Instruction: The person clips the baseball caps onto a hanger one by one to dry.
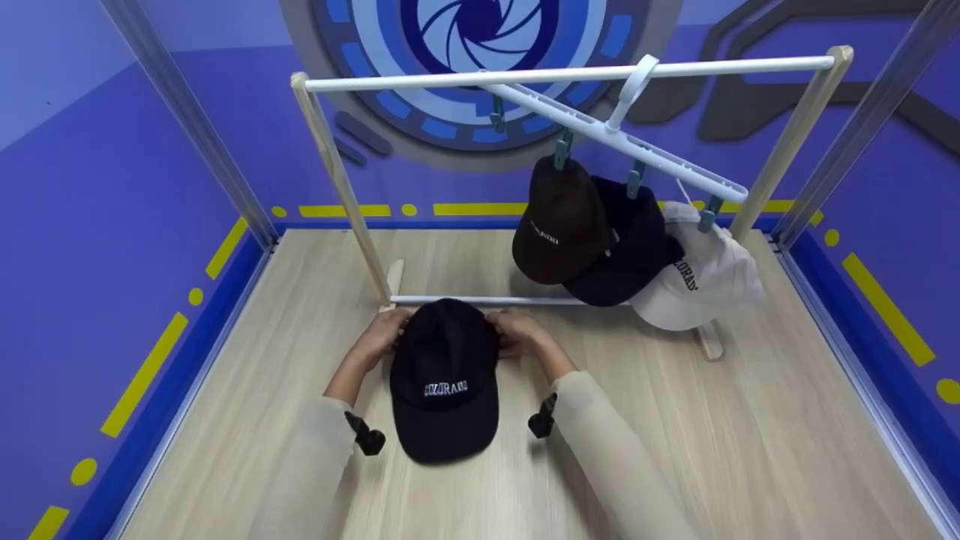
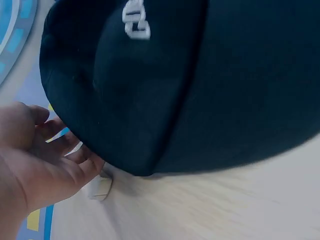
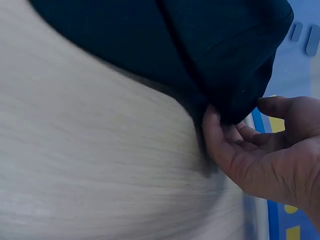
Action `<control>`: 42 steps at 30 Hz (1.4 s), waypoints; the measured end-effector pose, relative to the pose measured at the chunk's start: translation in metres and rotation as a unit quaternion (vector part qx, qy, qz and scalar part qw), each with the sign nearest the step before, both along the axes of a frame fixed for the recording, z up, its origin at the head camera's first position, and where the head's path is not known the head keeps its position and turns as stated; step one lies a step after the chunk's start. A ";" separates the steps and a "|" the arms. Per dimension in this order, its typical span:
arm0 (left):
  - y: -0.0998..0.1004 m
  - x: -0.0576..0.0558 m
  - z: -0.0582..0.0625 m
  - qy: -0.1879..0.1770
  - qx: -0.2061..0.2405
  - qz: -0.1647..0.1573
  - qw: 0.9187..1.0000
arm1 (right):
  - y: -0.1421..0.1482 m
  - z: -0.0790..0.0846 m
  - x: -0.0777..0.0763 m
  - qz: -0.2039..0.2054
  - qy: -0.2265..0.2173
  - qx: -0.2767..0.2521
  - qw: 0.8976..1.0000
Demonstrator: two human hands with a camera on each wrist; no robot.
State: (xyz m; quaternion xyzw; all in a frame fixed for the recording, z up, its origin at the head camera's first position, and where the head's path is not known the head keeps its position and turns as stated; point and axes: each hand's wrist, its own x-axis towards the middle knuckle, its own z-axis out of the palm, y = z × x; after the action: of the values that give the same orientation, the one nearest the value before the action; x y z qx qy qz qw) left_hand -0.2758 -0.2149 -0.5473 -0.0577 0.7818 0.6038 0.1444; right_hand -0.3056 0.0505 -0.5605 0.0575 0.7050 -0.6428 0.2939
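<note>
A black baseball cap (image 1: pixel 445 375) with white "COLORADO" lettering lies on the wooden tabletop, its brim toward the person. My left hand (image 1: pixel 382 334) is at the left side of the crown. In the left wrist view its loosely bent fingers (image 2: pixel 82 156) reach the cap's edge, and the thumb stands a little apart from the cloth. Across from it, my right hand (image 1: pixel 517 331) pinches the right side of the crown. The right wrist view has the thumb on the outside and fingers tucked under the edge.
Behind the cap stands a rack with wooden posts and a white top rail (image 1: pixel 450 81). From it a white hanger (image 1: pixel 615 139) hangs at a slant, with clips holding a brown cap (image 1: pixel 562 225), a dark cap (image 1: pixel 626 255) and a white cap (image 1: pixel 705 274). The leftmost clip (image 1: pixel 497 114) holds nothing.
</note>
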 end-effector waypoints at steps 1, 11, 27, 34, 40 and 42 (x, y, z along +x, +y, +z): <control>0.002 0.003 0.003 -0.003 -0.001 -0.008 1.000 | 0.000 0.004 0.002 0.000 -0.004 0.001 1.000; 0.014 0.002 0.000 0.001 0.021 -0.034 0.999 | 0.001 0.008 0.002 0.003 0.002 -0.020 1.000; 0.017 0.004 0.001 -0.073 0.159 -0.112 0.978 | -0.001 0.005 0.002 -0.010 0.059 -0.097 0.993; 0.018 0.003 0.000 -0.048 0.123 -0.054 0.990 | -0.002 0.004 0.000 -0.006 0.085 -0.086 0.993; 0.020 0.001 -0.002 -0.032 0.099 -0.030 0.994 | -0.002 0.006 0.002 -0.029 0.067 -0.068 0.995; 0.021 0.001 -0.002 -0.034 0.102 -0.027 0.994 | -0.001 0.007 0.003 -0.043 0.058 -0.067 0.995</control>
State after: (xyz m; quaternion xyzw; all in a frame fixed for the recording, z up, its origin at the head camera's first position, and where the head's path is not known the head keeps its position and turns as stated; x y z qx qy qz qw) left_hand -0.2746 -0.1938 -0.5493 -0.0425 0.7119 0.6741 0.1925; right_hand -0.3026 0.0494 -0.5535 0.0307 0.6732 -0.7029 0.2276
